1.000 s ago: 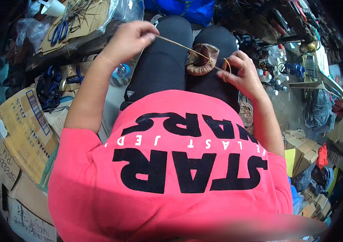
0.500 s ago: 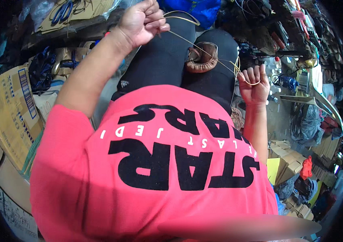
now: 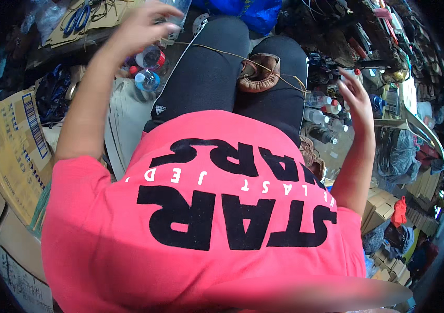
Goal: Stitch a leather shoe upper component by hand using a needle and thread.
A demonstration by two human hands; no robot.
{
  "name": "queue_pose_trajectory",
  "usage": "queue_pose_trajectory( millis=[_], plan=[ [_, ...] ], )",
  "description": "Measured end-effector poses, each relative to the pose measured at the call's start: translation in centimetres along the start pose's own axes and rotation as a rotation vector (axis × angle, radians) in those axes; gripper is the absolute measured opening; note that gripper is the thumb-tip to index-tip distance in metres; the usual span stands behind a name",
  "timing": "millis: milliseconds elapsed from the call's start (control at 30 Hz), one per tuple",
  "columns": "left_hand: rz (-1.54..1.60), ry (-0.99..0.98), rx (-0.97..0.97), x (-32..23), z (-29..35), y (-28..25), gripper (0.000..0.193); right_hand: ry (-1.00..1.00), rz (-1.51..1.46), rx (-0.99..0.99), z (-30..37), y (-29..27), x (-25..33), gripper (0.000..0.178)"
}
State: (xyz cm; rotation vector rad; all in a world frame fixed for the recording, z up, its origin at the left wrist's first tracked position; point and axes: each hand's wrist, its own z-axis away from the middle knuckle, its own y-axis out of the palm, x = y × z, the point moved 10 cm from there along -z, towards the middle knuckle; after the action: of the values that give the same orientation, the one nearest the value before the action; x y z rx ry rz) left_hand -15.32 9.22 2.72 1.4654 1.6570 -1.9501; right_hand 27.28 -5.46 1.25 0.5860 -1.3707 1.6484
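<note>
A brown leather piece with a gathered edge, like the toe of a moccasin (image 3: 261,84), rests between my thighs. Pale thread (image 3: 216,50) runs out from it on both sides, across my dark trousers. My left hand (image 3: 146,28) is raised at the upper left, blurred, its fingers apart, close to the thread's left end. Off to the right of my knee, my right hand (image 3: 356,96) is lifted with fingers spread and nothing visible in it. A loose loop of thread lies at the outer side of my right thigh.
Several plastic bottles (image 3: 317,116) stand right of my leg, and others (image 3: 148,80) are at the left. Blue-handled scissors (image 3: 78,20) lie on cardboard at the upper left. A large carton (image 3: 13,146) sits at my left; a cluttered bench fills the upper right.
Both hands have let go of the thread and moved outward, the left one up and left, the right one rightward. The thread has slackened; the leather piece has barely shifted.
</note>
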Motion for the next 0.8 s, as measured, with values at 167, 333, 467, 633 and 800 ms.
queue_pose_trajectory(
  millis=[167,333,467,633,800],
  plan=[
    [-0.209,0.404,0.450,-10.2,0.7,13.5,0.029,-0.221,0.124,0.555,-3.4,12.7,9.3,0.038],
    [-0.214,0.445,0.442,-12.3,0.9,16.4,0.030,-0.133,0.480,0.646,-3.8,15.8,8.8,0.032],
    [-0.254,0.481,0.435,-12.1,1.8,17.5,0.028,-0.169,0.600,0.543,-2.1,15.7,8.9,0.033],
    [-0.275,0.561,0.140,-13.8,1.5,16.3,0.031,-0.326,0.729,0.224,-0.6,12.3,11.4,0.035],
    [-0.286,0.562,0.281,-14.5,1.4,17.5,0.029,0.150,0.312,0.249,-0.7,10.7,5.9,0.023]
  ],
)
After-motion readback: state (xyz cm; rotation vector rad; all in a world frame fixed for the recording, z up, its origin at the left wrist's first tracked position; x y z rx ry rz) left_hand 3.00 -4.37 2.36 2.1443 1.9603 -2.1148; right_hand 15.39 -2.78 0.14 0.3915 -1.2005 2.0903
